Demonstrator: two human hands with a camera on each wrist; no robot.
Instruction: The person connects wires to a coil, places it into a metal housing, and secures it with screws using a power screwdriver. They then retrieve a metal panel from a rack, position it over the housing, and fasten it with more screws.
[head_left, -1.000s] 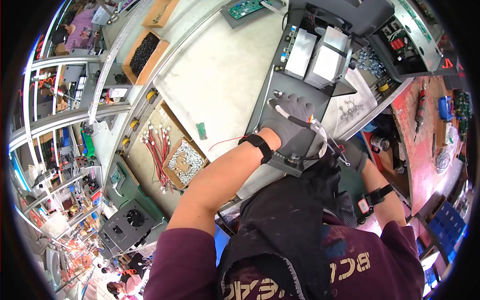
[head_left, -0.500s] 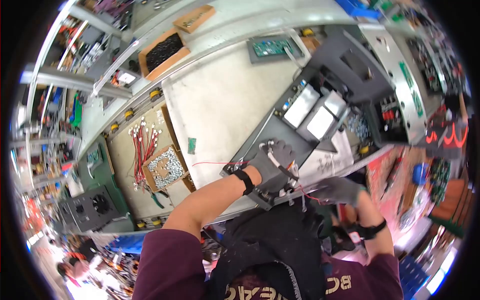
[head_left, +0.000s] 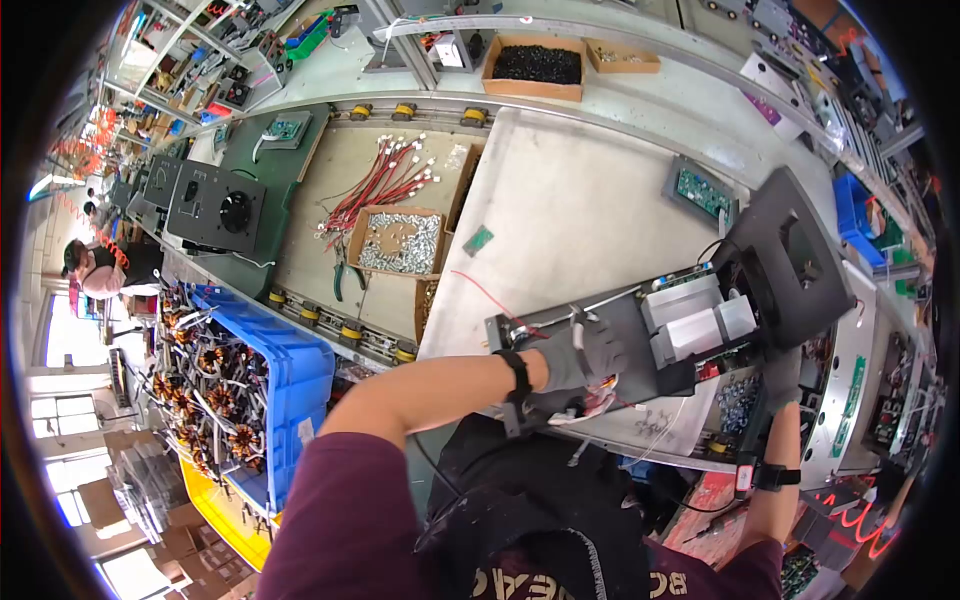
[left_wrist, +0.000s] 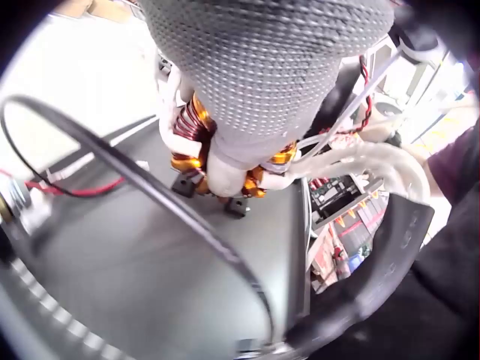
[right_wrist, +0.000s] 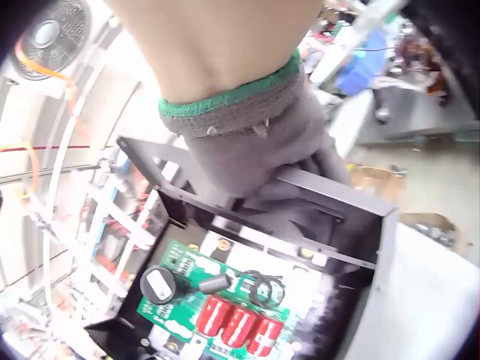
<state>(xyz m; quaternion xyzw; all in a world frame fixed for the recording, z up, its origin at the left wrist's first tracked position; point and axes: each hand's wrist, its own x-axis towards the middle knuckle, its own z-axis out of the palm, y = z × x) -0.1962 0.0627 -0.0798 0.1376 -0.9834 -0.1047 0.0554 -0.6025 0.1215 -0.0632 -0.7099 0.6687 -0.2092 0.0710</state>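
In the head view my gloved left hand [head_left: 585, 355] lies over the dark metal chassis [head_left: 640, 330]. The left wrist view shows its fingers gripping a copper-wound coil [left_wrist: 193, 124] just above the chassis plate [left_wrist: 172, 262], with thick white and black-sleeved leads [left_wrist: 367, 277] hanging off it. My gloved right hand [head_left: 780, 380] is at the chassis's right end. Seen from the right wrist, that hand [right_wrist: 255, 161] grips the edge of a black housing [right_wrist: 337, 187], its fingertips partly hidden; inside are a green board [right_wrist: 184, 262] and red cylindrical parts [right_wrist: 238, 326].
Left of the chassis lie a small green board [head_left: 478, 240], red wires [head_left: 380, 185], a box of metal pieces [head_left: 437, 243] and pliers [head_left: 349, 272]. A circuit board [head_left: 703, 192] sits behind. A blue crate [head_left: 305, 370] with coils stands at lower left.
The head view has swung round. My right hand has moved from beside the left hand and loose wires to the black housing at the chassis's right end. My left hand stays over the chassis.
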